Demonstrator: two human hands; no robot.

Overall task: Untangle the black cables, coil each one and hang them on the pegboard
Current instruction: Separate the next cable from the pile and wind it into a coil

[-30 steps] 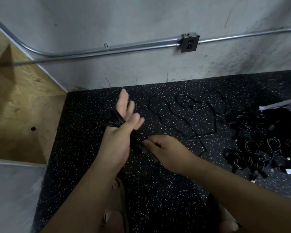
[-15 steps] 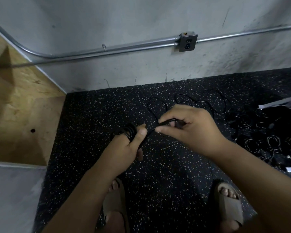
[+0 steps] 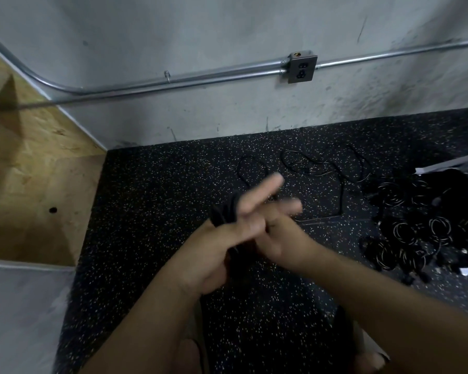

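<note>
A black cable coil is wound around my left hand, whose fingers point straight up and to the right. My right hand sits just right of it and partly under those fingers, blurred by motion, gripping a strand of the same cable low between the two hands. The rest of this black cable trails in loose loops on the speckled floor beyond my hands. A pile of black cables lies at the right. No pegboard is in view.
A grey wall with a metal conduit and an outlet box runs along the back. A plywood box stands at the left. My sandalled feet show at the bottom edge.
My right hand has swung down from above the coil to below my left fingers, carrying the strand around. My left fingers have straightened out.
</note>
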